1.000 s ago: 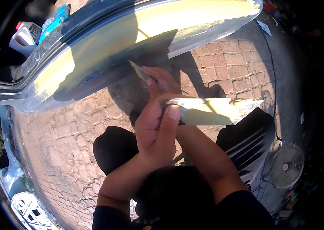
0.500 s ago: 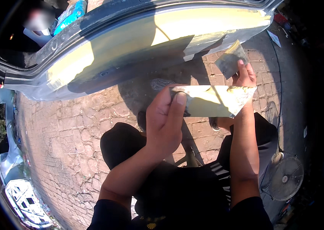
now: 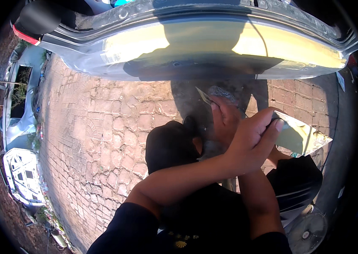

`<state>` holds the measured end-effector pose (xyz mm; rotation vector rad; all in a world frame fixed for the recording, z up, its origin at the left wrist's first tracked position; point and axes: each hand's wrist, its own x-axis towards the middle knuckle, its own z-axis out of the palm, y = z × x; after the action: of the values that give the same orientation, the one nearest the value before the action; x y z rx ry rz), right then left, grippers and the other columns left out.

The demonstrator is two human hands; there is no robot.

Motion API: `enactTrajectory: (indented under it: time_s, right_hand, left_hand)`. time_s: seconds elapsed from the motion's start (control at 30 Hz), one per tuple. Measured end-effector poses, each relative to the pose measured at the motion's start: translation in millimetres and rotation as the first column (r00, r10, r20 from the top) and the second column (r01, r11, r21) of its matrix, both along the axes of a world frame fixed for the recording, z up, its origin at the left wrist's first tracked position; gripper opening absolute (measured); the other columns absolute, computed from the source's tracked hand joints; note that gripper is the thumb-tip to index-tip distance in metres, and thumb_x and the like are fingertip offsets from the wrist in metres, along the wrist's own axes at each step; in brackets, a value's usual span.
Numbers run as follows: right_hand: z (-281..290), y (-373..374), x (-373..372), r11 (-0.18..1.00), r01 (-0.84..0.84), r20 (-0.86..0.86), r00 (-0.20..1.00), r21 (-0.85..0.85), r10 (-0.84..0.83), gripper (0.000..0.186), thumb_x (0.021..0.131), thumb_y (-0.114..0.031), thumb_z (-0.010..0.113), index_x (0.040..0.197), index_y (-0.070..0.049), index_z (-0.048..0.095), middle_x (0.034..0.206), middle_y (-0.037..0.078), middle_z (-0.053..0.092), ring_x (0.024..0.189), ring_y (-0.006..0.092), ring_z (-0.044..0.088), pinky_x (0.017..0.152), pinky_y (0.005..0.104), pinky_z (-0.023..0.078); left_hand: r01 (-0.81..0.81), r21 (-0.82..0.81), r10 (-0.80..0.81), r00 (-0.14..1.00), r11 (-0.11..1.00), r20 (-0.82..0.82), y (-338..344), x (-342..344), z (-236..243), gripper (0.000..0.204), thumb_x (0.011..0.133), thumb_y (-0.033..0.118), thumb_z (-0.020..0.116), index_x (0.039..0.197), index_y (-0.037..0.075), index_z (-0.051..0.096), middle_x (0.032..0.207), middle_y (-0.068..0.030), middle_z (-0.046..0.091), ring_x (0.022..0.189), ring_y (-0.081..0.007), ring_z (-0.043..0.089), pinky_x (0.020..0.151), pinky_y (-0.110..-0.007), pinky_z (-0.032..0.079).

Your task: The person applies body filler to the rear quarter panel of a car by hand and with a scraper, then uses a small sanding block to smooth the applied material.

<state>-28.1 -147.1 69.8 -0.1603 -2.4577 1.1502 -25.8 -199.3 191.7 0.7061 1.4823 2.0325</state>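
My left hand [image 3: 253, 142] is closed on the near corner of a flat putty board [image 3: 297, 135], its thumb on top. Pale yellow filler is smeared across the board and crusted along its far edge. Beneath the left forearm, my right arm passes toward the left, so the wrists cross. My right hand [image 3: 227, 120] pinches a thin flat putty spreader [image 3: 204, 95], which shows almost edge-on. Ahead of both hands stands a grey vehicle body panel [image 3: 166, 44] with a broad band of yellow filler, partly in my shadow.
Crumpled clear plastic [image 3: 222, 94] lies on the brick paving [image 3: 98, 139] below the panel. A round fan [image 3: 308, 230] stands at the lower right. A white metal frame [image 3: 23, 175] and a pale vehicle part [image 3: 20, 122] lie at the far left.
The board has swung right and turned in my left hand. My right hand with the spreader has moved left, under the left arm. The view has shifted, placing the panel higher and further right.
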Motion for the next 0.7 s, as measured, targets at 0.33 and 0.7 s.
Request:
enactTrajectory:
  time_s: [0.33,0.7]
  right_hand:
    - [137,182,165,0.396,-0.187,-0.297,0.925,-0.899,-0.237,0.040,0.110,-0.031,0.057,0.140,-0.006,0.064,0.130,0.008,0.072,0.121,0.0252,0.066,0.112,0.0459,0.045]
    - [120,185,210,0.643,0.242,-0.219,0.806,-0.727,-0.550,0.013,0.108,-0.006,0.062,0.116,0.001,0.070,0.113,0.006,0.074,0.103,0.0128,0.067,0.094,0.0271,0.050]
  left_hand:
    - [-0.034,-0.065,0.028,0.996,0.997,-0.089,-8,2,11,0.020,0.111,0.017,0.054,0.102,0.000,0.058,0.077,-0.0084,0.054,0.070,-0.0081,0.045,0.063,-0.033,0.042]
    - [-0.098,-0.049,0.103,0.988,0.994,0.116,29,15,17,0.035,0.114,0.030,0.054,0.117,-0.002,0.069,0.083,0.0046,0.061,0.075,-0.0048,0.046,0.068,-0.028,0.042]
